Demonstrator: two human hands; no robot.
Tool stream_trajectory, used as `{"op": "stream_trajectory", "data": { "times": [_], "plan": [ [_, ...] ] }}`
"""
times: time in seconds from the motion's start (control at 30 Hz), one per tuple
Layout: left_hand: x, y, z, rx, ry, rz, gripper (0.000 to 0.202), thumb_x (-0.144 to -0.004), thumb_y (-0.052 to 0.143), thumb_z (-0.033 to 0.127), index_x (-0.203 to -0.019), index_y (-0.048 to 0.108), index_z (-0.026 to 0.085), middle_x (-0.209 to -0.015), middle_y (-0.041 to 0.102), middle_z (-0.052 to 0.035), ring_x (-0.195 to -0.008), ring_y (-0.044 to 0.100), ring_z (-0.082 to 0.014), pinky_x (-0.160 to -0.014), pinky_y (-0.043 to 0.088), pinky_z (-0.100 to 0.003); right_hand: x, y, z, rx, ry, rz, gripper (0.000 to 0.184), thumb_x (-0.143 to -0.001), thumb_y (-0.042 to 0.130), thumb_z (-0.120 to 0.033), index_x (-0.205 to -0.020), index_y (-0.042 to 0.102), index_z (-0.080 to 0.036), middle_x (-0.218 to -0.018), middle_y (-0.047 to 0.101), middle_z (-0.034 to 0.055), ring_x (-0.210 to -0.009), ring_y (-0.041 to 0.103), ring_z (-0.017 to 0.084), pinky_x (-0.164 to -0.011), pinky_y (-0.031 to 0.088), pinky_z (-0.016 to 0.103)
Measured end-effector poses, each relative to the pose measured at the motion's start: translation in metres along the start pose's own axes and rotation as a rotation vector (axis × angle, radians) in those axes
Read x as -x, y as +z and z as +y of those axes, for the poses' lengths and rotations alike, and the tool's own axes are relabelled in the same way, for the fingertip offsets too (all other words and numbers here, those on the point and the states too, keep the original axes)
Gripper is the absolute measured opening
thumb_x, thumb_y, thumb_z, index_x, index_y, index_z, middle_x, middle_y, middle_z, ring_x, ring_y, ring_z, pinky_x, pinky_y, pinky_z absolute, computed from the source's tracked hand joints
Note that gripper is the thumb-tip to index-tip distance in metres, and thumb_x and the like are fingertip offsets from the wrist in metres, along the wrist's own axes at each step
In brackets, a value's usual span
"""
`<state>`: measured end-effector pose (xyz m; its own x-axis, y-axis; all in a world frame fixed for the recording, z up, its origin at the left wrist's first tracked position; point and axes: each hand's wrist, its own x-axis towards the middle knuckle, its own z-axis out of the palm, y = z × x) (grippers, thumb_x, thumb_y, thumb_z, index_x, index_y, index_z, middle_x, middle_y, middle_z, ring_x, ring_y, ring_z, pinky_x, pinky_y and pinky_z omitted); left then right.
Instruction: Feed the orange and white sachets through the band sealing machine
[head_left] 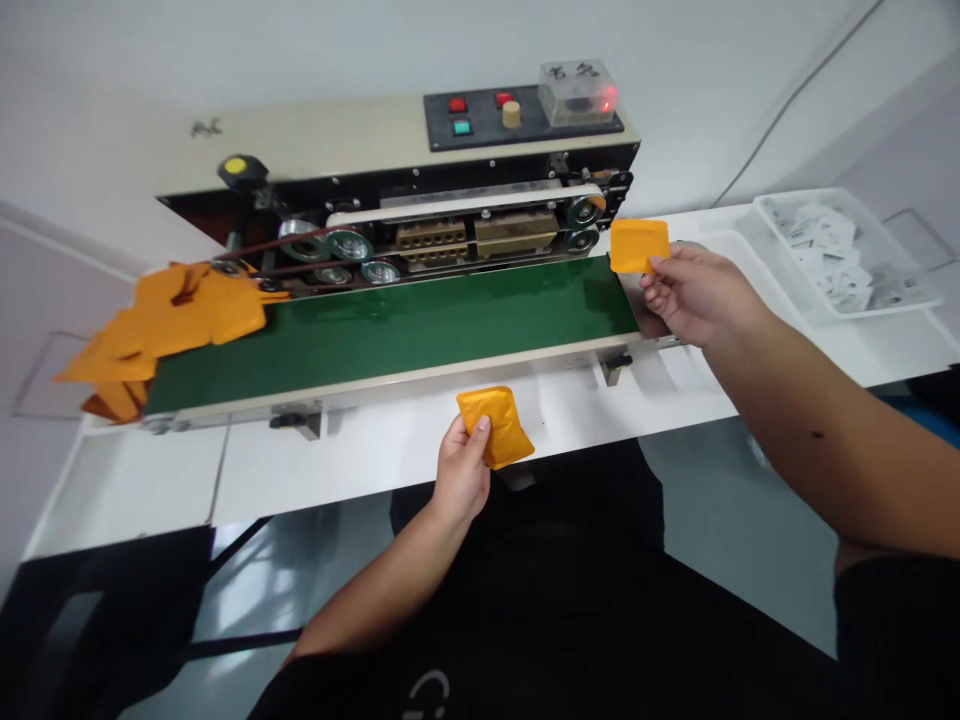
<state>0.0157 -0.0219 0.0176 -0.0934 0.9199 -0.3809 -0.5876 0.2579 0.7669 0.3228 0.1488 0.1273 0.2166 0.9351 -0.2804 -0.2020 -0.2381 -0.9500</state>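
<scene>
Several flat orange pouches [184,315] lie heaped over the left end of a long green conveyor belt [390,335], some hanging past its edge. The belt sits in front of a cream-and-black band sealer [300,135], with its exposed pulleys and brass-coloured blocks, on a white table [127,480]. A dark control panel [480,125] with red and green buttons tops the machine.

Near the middle, the left hand [463,470] is closed around the lower part of a plump orange pouch [499,425], thumb on its face and fingers behind it. This pouch stands tilted, its long axis on a diagonal, in front of the belt's near edge and clear of it.

Farther right, the right hand [697,295] pinches the lower edge of a second orange pouch [639,245] between thumb and fingers—a light, nearly flat-fingered hold. That pouch's long side runs roughly along the belt, just beyond the belt's right end, so the right hand is the nearer of the two to the belt.

Beyond it, a white plastic tray [892,240] holds a jumble of small white sachets [832,255].
</scene>
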Motion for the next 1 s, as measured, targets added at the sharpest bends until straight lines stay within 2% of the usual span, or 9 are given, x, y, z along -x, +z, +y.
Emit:
{"op": "stream_trajectory", "data": {
  "times": [0.17,0.3,0.43,0.6,0.73,0.87,1.0],
  "plan": [
    [-0.003,-0.001,0.003,-0.013,-0.014,0.011,0.046,-0.078,0.098,0.050,-0.106,0.077,0.020,-0.108,0.083,-0.0075,-0.102,0.080,-0.0250,-0.099,0.063,-0.042,-0.025,0.007,0.005,0.019,0.010,0.031,0.022,-0.098,0.072,-0.010,-0.079,0.062,-0.017,-0.066,0.063,0.0011,-0.047,0.055,0.007,-0.043,0.047,0.015],
    [-0.005,-0.002,0.005,-0.025,-0.019,0.018,0.046,-0.078,0.098,0.051,-0.106,0.078,0.020,-0.110,0.083,-0.0069,-0.102,0.080,-0.0247,-0.097,0.063,-0.041,-0.035,0.010,0.006,0.049,0.016,-0.006,0.020,-0.096,0.073,-0.009,-0.080,0.064,-0.016,-0.068,0.065,0.0032,-0.048,0.056,0.008,-0.043,0.048,0.016],
    [-0.008,-0.003,0.004,-0.034,-0.018,0.022,0.048,-0.077,0.098,0.053,-0.106,0.078,0.020,-0.108,0.083,-0.0064,-0.100,0.079,-0.0242,-0.096,0.063,-0.040,-0.034,0.018,0.002,0.068,0.032,-0.024,0.018,-0.096,0.074,-0.009,-0.082,0.066,-0.016,-0.067,0.066,0.0025,-0.048,0.056,0.008,-0.042,0.047,0.015],
    [-0.010,-0.006,0.002,-0.044,-0.018,0.030,0.049,-0.078,0.097,0.053,-0.108,0.078,0.020,-0.109,0.083,-0.0063,-0.102,0.079,-0.0233,-0.095,0.062,-0.038,-0.024,0.031,-0.006,0.092,0.067,-0.045,0.015,-0.101,0.065,-0.009,-0.088,0.068,-0.016,-0.068,0.068,0.0038,-0.047,0.059,0.008,-0.042,0.048,0.015],
    [-0.009,-0.006,0.002,-0.045,-0.017,0.026,0.048,-0.078,0.097,0.053,-0.108,0.078,0.021,-0.109,0.083,-0.0065,-0.102,0.079,-0.0240,-0.095,0.062,-0.039,-0.019,0.030,-0.006,0.093,0.061,-0.039,0.002,-0.100,0.071,-0.016,-0.098,0.071,-0.017,-0.071,0.071,0.0035,-0.049,0.062,0.010,-0.044,0.049,0.016],
    [-0.008,-0.005,0.003,-0.034,-0.022,0.024,0.049,-0.077,0.098,0.053,-0.108,0.077,0.021,-0.107,0.083,-0.0066,-0.102,0.080,-0.0256,-0.096,0.062,-0.041,0.006,0.021,0.001,0.064,-0.054,-0.017,0.015,-0.093,0.081,-0.029,-0.101,0.072,-0.021,-0.072,0.070,0.0004,-0.051,0.062,0.010,-0.045,0.049,0.019],
    [-0.005,-0.005,0.001,-0.020,-0.021,0.005,0.047,-0.079,0.097,0.051,-0.109,0.077,0.020,-0.105,0.083,-0.0065,-0.102,0.080,-0.0255,-0.098,0.062,-0.041,0.066,0.017,0.024,0.013,-0.209,0.009,0.018,-0.088,0.082,-0.026,-0.104,0.074,-0.025,-0.073,0.068,-0.0006,-0.052,0.061,0.013,-0.045,0.047,0.023]
  ]
}}
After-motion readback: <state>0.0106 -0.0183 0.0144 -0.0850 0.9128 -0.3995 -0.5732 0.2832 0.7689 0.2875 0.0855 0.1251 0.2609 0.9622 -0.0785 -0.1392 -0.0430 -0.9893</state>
